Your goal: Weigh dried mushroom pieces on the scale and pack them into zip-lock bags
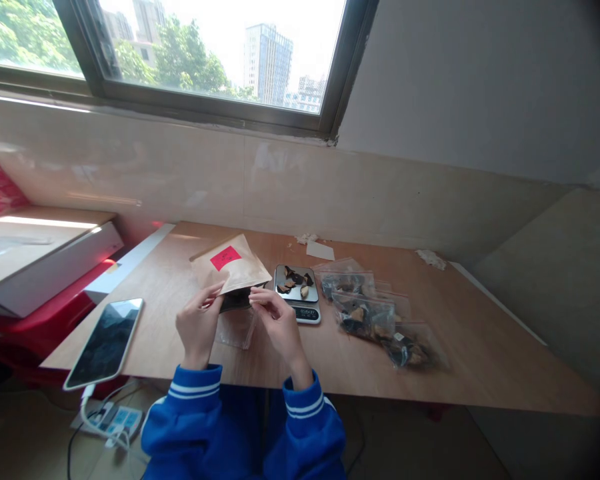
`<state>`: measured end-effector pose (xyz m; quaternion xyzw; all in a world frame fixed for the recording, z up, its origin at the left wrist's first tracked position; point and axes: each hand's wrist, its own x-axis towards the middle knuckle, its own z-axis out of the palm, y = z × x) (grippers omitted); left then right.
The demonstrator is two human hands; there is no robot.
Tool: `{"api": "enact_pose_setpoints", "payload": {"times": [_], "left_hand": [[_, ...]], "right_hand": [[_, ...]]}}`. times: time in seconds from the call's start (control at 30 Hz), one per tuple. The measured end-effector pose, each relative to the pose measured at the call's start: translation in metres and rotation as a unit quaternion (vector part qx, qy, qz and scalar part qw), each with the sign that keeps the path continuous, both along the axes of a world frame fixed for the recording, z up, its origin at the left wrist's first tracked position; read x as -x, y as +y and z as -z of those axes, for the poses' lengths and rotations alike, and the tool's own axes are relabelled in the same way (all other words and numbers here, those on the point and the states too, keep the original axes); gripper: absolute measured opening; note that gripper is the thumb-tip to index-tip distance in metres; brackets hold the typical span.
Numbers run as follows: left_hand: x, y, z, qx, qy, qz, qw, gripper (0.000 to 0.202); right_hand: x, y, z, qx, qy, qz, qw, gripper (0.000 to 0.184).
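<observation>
A kraft paper pouch (240, 267) with a pink-red label stands tilted above the table, and its lower edge is pinched by my left hand (197, 323) and my right hand (280, 327). Below it hangs a clear plastic bag (235, 331) with dark contents near its top, partly hidden by my fingers. To the right of my right hand, a digital kitchen scale (297, 295) carries several dark, dried pieces (293, 281). Several clear zip bags (365, 317) holding similar pieces lie further right.
A phone (104, 343) lies at the wooden table's (155, 347) left side, its cable running to a power strip (109, 421) on the floor. A white box (45, 267) sits on red furniture at left. Paper scraps (320, 250) lie near the wall.
</observation>
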<state>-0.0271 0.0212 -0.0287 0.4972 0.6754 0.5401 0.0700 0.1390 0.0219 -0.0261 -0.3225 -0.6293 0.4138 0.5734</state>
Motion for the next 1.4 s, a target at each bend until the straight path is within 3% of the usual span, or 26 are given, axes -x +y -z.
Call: {"api": "enact_pose_setpoints", "payload": {"times": [0.1, 0.27, 0.43, 0.67, 0.97, 1.23, 1.4], "left_hand": [[0.003, 0.000, 0.001, 0.001, -0.003, -0.007, 1.000, 0.021], [0.007, 0.000, 0.002, -0.007, 0.002, -0.011, 1.000, 0.021], [0.006, 0.000, 0.001, -0.010, 0.002, -0.003, 1.000, 0.019], [0.009, -0.003, -0.003, -0.008, 0.013, -0.015, 1.000, 0.020], [0.011, -0.004, 0.000, -0.004, 0.017, -0.014, 1.000, 0.021], [0.007, -0.004, -0.002, 0.001, 0.021, -0.013, 1.000, 0.020], [0.006, -0.003, -0.004, 0.006, 0.029, -0.015, 0.999, 0.021]], "right_hand": [[-0.030, 0.001, 0.002, 0.041, 0.030, -0.006, 0.999, 0.017], [-0.066, 0.020, 0.028, 0.070, 0.046, 0.113, 0.990, 0.027], [-0.070, 0.054, 0.052, 0.103, 0.039, 0.134, 0.985, 0.033], [-0.077, 0.087, 0.057, 0.126, -0.009, 0.129, 0.984, 0.036], [-0.099, 0.091, 0.053, 0.092, 0.027, 0.156, 0.983, 0.038], [-0.127, 0.083, 0.077, 0.140, 0.012, 0.209, 0.968, 0.044], [-0.126, 0.086, 0.083, 0.148, -0.003, 0.185, 0.971, 0.048]]}}
